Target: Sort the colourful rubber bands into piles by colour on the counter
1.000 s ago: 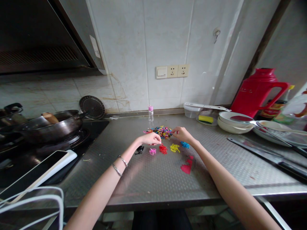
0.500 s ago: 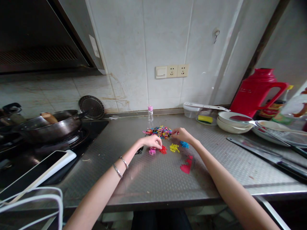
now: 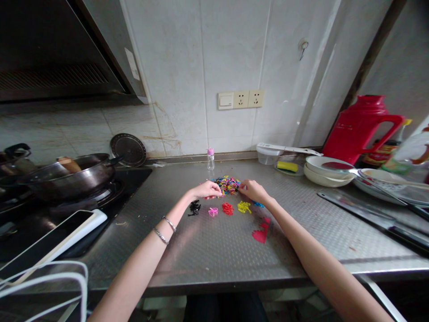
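Observation:
A heap of small mixed-colour rubber bands [image 3: 228,184] lies on the metal counter. My left hand [image 3: 205,190] is at the heap's left edge, fingertips pinched together. At the right edge, my right hand [image 3: 254,190] also has its fingers closed in a pinch. What either pinch holds is too small to tell. In front of the heap are single-colour piles: black bands [image 3: 194,207], pink bands [image 3: 213,212], red bands [image 3: 228,209] and yellow bands [image 3: 244,206]. Blue bands [image 3: 258,204] are partly hidden by my right hand.
Behind the heap stands a small pink-capped bottle [image 3: 210,158]. A torn red piece [image 3: 261,231] lies nearer the front. To the right are a knife [image 3: 355,209], bowls [image 3: 326,176], a sponge [image 3: 287,167] and a red thermos [image 3: 355,129]. A pan [image 3: 72,179] sits at left.
My left hand has moved from the red pile up and left to the mixed heap, uncovering the black, pink and red piles. My right hand stays at the heap's right edge, slightly lower.

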The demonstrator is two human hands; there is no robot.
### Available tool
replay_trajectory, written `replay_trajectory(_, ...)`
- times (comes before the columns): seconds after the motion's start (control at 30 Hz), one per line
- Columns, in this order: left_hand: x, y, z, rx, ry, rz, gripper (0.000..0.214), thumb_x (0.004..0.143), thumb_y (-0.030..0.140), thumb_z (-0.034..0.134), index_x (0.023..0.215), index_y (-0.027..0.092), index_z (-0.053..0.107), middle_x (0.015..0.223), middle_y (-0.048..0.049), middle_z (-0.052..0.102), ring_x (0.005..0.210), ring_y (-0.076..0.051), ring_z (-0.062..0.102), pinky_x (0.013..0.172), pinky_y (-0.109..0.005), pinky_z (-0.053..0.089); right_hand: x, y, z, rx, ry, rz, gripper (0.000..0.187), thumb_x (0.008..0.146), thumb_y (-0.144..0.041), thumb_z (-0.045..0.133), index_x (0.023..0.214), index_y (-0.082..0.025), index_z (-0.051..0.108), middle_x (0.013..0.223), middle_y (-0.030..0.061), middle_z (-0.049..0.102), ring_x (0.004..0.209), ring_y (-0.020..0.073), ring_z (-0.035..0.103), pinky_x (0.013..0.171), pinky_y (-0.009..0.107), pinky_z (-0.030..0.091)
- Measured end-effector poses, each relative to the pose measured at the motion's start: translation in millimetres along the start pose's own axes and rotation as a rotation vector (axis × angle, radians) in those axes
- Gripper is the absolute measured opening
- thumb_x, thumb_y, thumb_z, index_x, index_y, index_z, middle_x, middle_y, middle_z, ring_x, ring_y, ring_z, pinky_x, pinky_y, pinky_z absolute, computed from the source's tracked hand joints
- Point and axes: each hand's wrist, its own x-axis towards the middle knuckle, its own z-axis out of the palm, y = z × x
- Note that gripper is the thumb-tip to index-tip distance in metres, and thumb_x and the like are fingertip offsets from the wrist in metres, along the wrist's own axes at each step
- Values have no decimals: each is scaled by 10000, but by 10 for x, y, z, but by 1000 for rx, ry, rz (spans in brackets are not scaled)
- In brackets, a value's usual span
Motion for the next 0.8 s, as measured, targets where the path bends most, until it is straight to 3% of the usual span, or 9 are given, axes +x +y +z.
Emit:
replay_trajectory(0.33,-11,-80,-78,-13,29,-7,287,692,383,570,765,107,600,499,41,458,390,-37,341,368,-168,219,-9,8,25,18,2,-24,172,739,-280,518,806,-224,666,883,26,644,780,133,569,635,188,382)
replay_trajectory(0.47,-6,-105,-94,-7,53,-12,291,691,388,566,765,108,590,502,39,464,387,-38,347,366,-167,222,17,69,-74,79,41,-11,184,723,-250,525,811,-196,678,882,41,654,789,137,572,667,190,398)
replay_trajectory(0.6,27,-160,-89,45,164,-50,259,681,354,572,750,106,592,495,38,469,381,-40,348,366,-170,215,49,164,-254,168,62,-24,223,713,-279,530,789,-153,697,775,52,673,708,141,578,627,201,416)
replay_trajectory(0.67,54,-199,-85,68,232,-67,225,687,323,562,731,105,591,486,39,469,377,-40,343,369,-171,215,45,200,-337,226,-16,-47,242,693,-311,549,770,-140,703,717,43,675,657,138,573,586,200,418)
replay_trajectory(0.8,122,-293,-94,82,340,-49,164,687,256,556,695,96,592,485,33,486,407,-48,361,408,-173,257,-2,211,-400,361,-330,-117,239,646,-312,571,735,-137,708,669,23,675,590,124,557,505,182,408)
